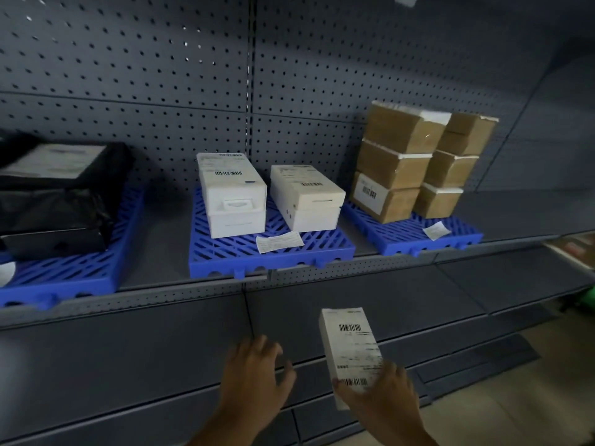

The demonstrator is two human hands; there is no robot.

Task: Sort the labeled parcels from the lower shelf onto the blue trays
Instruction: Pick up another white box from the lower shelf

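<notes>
My right hand (384,402) grips the bottom end of a white labeled box (349,346), held upright in front of the lower shelves. My left hand (256,378) hovers beside it, fingers apart and holding nothing. Three blue trays sit on the upper shelf. The left tray (74,272) carries black bagged parcels (54,194). Two white boxes (231,194) stand on the middle tray (273,255), along with a loose paper slip. The right tray (418,236) bears a stack of several brown cardboard boxes (415,162).
A grey pegboard wall (161,75) backs the shelf. Grey lower shelves (128,355) step out towards me beneath the trays. At the far right are a further shelf section and some light floor (515,397).
</notes>
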